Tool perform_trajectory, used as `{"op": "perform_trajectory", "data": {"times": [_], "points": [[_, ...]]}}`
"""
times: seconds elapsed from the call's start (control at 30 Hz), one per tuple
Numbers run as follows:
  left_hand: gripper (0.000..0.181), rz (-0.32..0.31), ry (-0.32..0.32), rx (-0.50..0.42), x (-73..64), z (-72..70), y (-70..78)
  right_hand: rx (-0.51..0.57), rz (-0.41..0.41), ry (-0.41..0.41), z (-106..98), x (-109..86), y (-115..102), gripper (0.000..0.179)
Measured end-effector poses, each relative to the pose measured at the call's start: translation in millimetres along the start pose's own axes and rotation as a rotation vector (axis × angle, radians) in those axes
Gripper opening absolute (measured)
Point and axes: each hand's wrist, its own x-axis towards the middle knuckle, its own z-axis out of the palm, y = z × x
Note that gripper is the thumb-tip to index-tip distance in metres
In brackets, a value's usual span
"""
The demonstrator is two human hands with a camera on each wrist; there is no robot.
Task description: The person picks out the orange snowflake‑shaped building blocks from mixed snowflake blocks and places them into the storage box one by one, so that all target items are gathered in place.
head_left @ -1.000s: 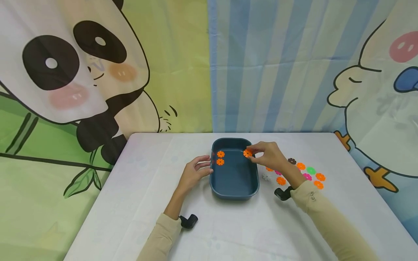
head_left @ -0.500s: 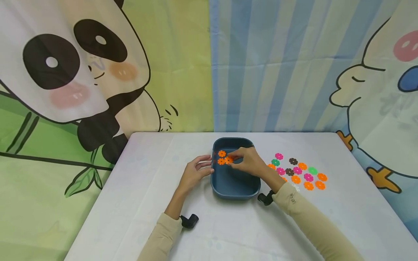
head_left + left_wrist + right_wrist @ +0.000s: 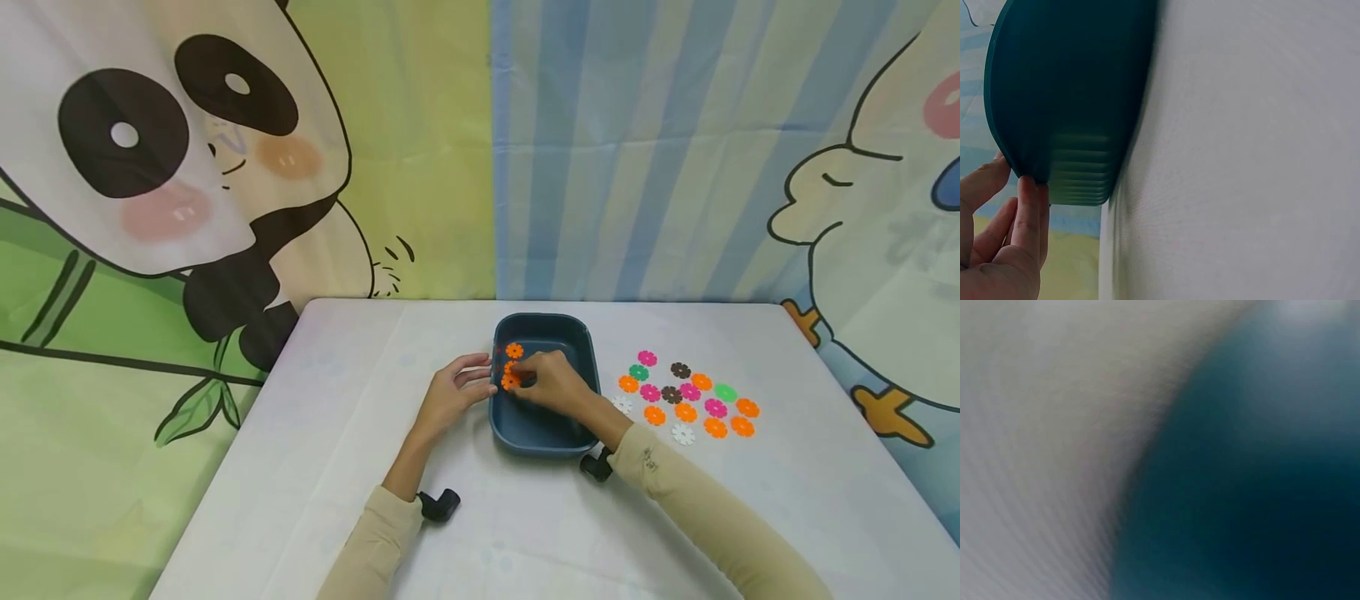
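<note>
In the head view, my right hand [image 3: 553, 385] reaches into a dark blue rectangular tray [image 3: 543, 448]. Its thumb and fingertips pinch an orange flower-shaped disc [image 3: 510, 382] by the tray's left wall. Just behind that is a second orange disc, partly covered by the fingers, and farther back another orange disc [image 3: 514, 351] lies in view. My left hand [image 3: 454, 392] rests its extended fingers against the tray's left side. The left wrist view shows those fingers [image 3: 1025, 215] touching the tray's rim [image 3: 988, 94]. The right wrist view is blurred, with only tray and cloth visible.
Right of the tray, several loose flower-shaped discs in orange, pink [image 3: 716, 408], green [image 3: 725, 392], brown [image 3: 680, 370] and white [image 3: 683, 434] lie on the white table [image 3: 360, 358]. A cartoon-printed curtain [image 3: 420, 150] hangs behind the table.
My right hand has carried an orange disc from the tray's right rim leftward, then down beside the orange discs at the left wall. The left hand stays at the tray's side.
</note>
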Motion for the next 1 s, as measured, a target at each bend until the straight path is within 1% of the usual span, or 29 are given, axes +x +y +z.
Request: {"op": "perform_trajectory", "data": {"times": [0.2,0.43,0.7,0.9,1.0], "points": [[0.059,0.018,0.001,-0.002,1.6,0.9,1.6,-0.006,0.034,-0.04,1.9,4.0,0.9,0.034],[0.06,-0.007,0.002,-0.008,0.7,1.1,1.7,-0.021,0.019,-0.078,5.7,5.6,2.5,0.031],[0.059,-0.017,0.0,0.012,-0.2,1.0,2.2,-0.039,0.032,-0.083,7.5,5.3,2.9,0.032],[0.062,-0.02,0.002,0.031,-0.6,1.1,2.4,-0.061,0.049,-0.087,8.3,4.9,2.5,0.033],[0.06,-0.021,0.007,0.028,-1.5,1.6,3.0,-0.058,0.047,-0.086,8.9,3.9,2.3,0.033]]}}
